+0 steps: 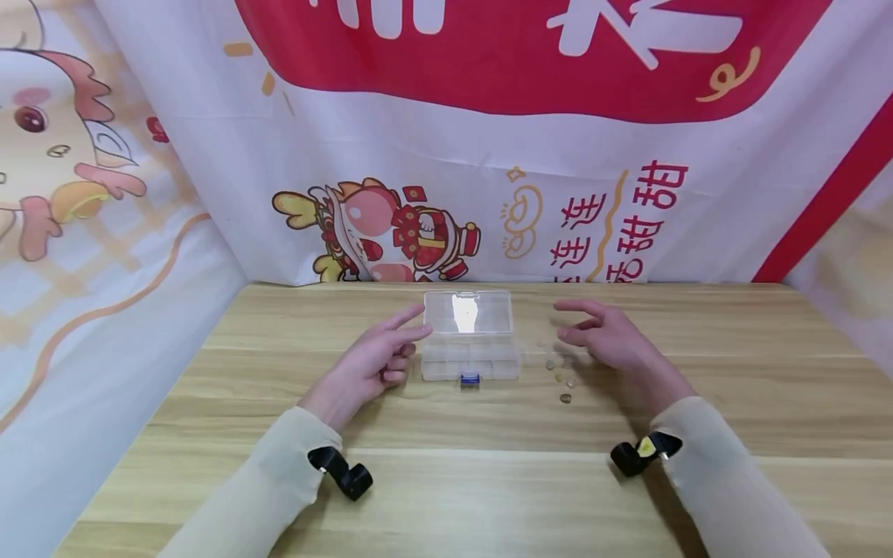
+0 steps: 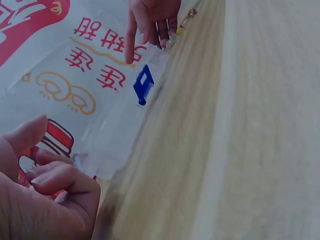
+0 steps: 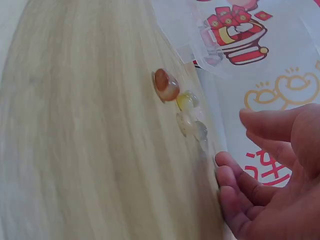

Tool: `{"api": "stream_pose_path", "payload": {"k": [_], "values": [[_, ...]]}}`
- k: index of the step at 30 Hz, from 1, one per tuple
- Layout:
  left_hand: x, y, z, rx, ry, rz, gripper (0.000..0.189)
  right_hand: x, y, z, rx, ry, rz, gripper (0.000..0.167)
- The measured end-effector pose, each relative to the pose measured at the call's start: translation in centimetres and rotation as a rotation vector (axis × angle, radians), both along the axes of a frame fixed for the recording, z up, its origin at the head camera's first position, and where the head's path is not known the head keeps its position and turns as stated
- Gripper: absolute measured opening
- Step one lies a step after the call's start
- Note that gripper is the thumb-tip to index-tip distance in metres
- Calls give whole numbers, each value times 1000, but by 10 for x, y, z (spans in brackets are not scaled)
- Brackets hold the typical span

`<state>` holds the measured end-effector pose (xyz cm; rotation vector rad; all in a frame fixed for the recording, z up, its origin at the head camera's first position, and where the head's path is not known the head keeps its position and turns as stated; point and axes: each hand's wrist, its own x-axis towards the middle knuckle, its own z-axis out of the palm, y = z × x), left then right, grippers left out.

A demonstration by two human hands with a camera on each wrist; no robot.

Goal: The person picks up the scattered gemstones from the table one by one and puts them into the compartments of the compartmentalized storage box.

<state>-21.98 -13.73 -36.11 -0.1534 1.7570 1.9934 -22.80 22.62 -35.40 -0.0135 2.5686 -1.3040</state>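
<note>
A clear plastic compartment box [image 1: 446, 370] sits mid-table, its transparent lid [image 1: 488, 314] raised at the back and a blue latch [image 1: 470, 380] at the front. My left hand [image 1: 373, 360] is at the box's left side, index finger reaching toward the lid and the other fingers loosely bent; whether it touches the lid I cannot tell. My right hand [image 1: 614, 333], fingers relaxed and holding nothing, hovers right of the box beside several small beads. In the right wrist view, a brown bead [image 3: 166, 85], a yellowish bead [image 3: 187, 101] and a greyish bead [image 3: 200, 131] lie on the wood.
The wooden table [image 1: 474, 488] ends at the back against a white printed cloth [image 1: 432, 132] with red lettering and cartoon figures. Another printed cloth [image 1: 125, 325] hangs along the left side. A black wrist camera [image 1: 349, 474] is on each sleeve.
</note>
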Motion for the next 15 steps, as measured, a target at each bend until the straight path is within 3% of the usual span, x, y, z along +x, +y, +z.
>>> {"api": "stream_pose_path", "payload": {"k": [6, 15], "values": [[1, -8, -9, 29, -2, -116, 65, -6, 0, -7, -66, -26, -56, 50], [-1, -10, -13, -29, 15, -153, 70, -11, -1, -5, -64, -101, -64, 44]]}}
